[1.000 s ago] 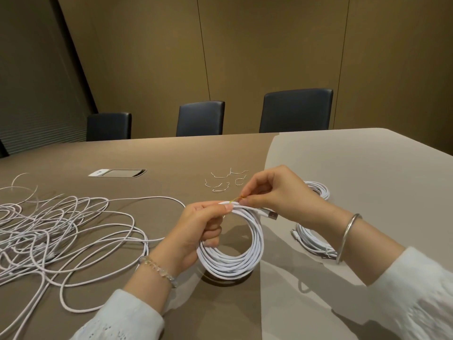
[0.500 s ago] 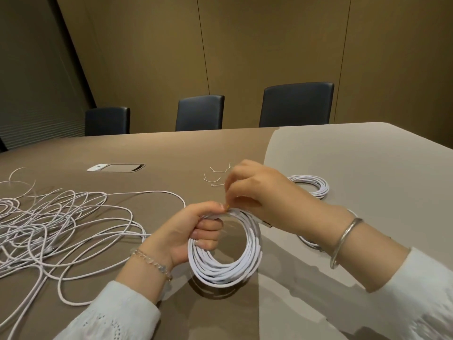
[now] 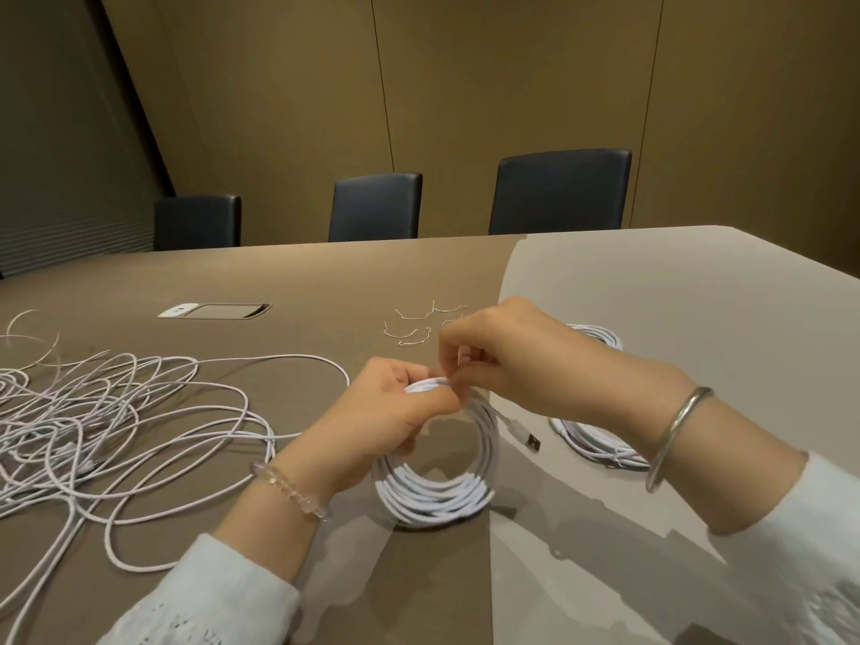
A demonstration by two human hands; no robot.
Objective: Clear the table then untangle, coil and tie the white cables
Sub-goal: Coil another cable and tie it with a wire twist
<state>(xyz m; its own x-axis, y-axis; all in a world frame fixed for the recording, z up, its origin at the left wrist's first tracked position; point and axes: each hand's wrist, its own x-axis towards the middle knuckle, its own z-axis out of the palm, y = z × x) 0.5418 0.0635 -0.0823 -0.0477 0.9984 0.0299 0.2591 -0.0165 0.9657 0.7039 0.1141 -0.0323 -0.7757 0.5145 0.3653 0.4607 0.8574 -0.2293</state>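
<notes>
**A:** What's the left hand (image 3: 391,412) doing?

**B:** It's clamped on the top of a round coiled white cable (image 3: 437,486), smooth glossy loops standing upright on the matte brown table (image 3: 288,281). A metal USB plug (image 3: 532,442) pokes out at the coil's 3 o'clock.

**A:** And the right hand (image 3: 507,360)?

**B:** Fingertips pinched together at the coil's 12 o'clock, touching the left thumb; what they pinch I cannot tell.

**A:** Other cables?

**B:** A loose tangled white cable (image 3: 116,412) sprawls at 9 o'clock. A finished coil (image 3: 595,439) lies flat under the right wrist, another (image 3: 600,335) beyond. Thin bent wire ties (image 3: 414,328) lie at 12 o'clock.
</notes>
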